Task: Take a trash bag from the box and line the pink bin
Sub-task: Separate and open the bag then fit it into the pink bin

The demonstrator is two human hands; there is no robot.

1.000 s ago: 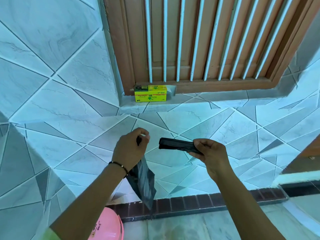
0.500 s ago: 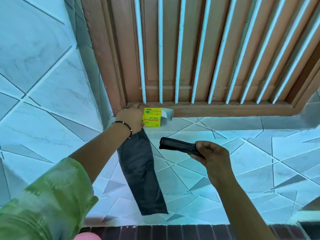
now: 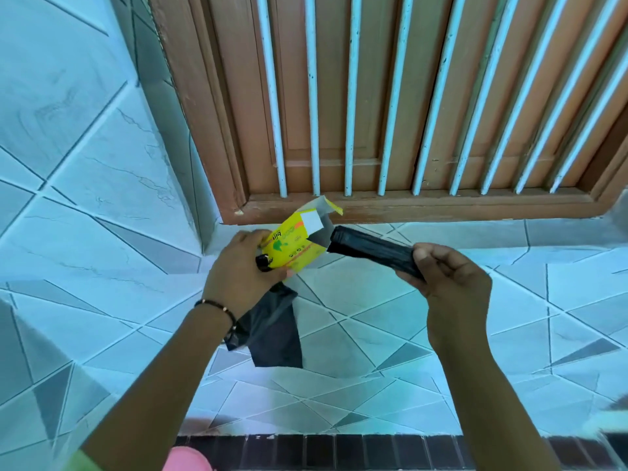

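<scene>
Box (image 3: 295,244) and roll (image 3: 373,250) meet mouth to tip – that is what the next move hangs on. The left hand (image 3: 243,271) is closed around the yellow box, tilting it so the open flap end faces 3 o'clock; the same hand also pins one loose trash bag (image 3: 272,331), which hangs down toward 6 o'clock below the wrist. The right hand (image 3: 448,280) grips the black roll of spare bags by its near end. The roll's long axis runs from about 4 o'clock up to 10 o'clock, its free tip touching the box mouth. I judge the roll needs a push along that axis – the right hand is the one to drive it. The pink bin (image 3: 188,458) shows only as a sliver at 6 o'clock, not yet lined
</scene>
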